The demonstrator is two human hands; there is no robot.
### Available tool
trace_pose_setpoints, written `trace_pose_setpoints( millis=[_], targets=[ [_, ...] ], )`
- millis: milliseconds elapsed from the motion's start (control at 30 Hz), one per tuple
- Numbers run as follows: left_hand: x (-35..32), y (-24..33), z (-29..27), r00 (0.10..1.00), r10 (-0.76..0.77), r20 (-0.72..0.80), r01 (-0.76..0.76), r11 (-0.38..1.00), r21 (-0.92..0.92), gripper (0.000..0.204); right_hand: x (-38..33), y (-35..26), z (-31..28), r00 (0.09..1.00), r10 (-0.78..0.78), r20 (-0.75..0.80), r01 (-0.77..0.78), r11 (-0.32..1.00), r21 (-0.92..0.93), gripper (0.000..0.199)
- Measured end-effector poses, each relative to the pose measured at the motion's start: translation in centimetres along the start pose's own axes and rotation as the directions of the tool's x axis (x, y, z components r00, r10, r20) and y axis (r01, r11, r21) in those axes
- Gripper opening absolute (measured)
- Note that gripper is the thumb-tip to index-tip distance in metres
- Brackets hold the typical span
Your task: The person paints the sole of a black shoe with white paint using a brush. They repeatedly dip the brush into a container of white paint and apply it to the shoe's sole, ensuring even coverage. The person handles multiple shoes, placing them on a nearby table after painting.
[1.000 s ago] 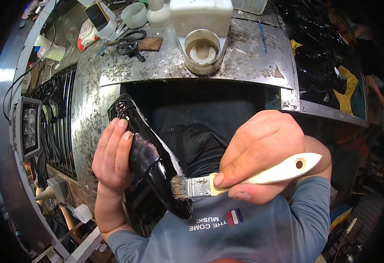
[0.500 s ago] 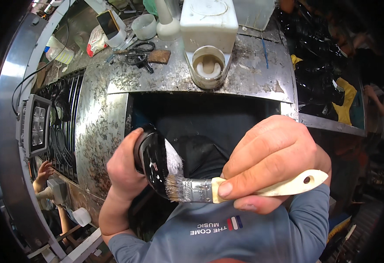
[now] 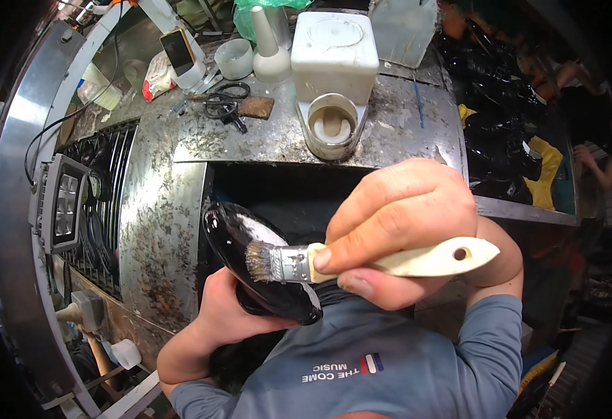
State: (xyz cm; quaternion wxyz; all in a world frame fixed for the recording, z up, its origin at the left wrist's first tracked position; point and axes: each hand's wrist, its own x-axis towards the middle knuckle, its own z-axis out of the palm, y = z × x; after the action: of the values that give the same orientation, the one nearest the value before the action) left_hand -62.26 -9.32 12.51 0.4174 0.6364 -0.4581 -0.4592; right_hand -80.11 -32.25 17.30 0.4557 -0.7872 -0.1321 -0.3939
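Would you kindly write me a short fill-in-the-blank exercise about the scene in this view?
1. The right hand holds a brush whose pale handle has a round ____ near its far end.
2. The left hand holds a glossy shoe whose main colour is ____.
3. Beside the scissors on the bench lies a flat block coloured ____.
4. The floodlight is on the picture's ____ side.

Missing words: hole; black; brown; left.
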Motion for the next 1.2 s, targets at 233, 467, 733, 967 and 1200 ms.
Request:
trace_pose_setpoints(
  millis=[233, 467, 733, 967, 1200],
  targets=[
    [-0.4, -0.5, -0.5, 0.981, -0.181, 0.075, 0.195, 0.924, -0.327, 0.089, -0.4, 0.6, 0.4, 0.998, 0.056, 0.035, -0.055, 0.998, -0.027, 0.011],
    [-0.4, -1.0, -0.1, 0.974, -0.206, 0.096, 0.227, 0.849, -0.478, 0.083, -1.0, 1.2, 0.8, 0.998, 0.065, 0.025, -0.063, 0.997, -0.047, 0.009],
    [-0.4, -1.5, -0.3, 0.971, -0.219, 0.1, 0.237, 0.8, -0.551, 0.079, -1.8, 1.4, 1.3, 0.995, 0.09, 0.029, -0.09, 0.996, -0.006, 0.009],
    [-0.6, -2.8, -0.4, 0.962, -0.225, 0.157, 0.272, 0.708, -0.652, 0.085, -2.8, 1.6, 1.9, 0.989, 0.135, 0.052, -0.139, 0.988, 0.071, 0.008],
    [-0.6, -3.0, -0.5, 0.967, -0.216, 0.134, 0.244, 0.642, -0.727, 0.085, -3.8, 1.4, 2.4, 0.982, 0.159, 0.102, -0.174, 0.972, 0.16, 0.007]
  ],
)
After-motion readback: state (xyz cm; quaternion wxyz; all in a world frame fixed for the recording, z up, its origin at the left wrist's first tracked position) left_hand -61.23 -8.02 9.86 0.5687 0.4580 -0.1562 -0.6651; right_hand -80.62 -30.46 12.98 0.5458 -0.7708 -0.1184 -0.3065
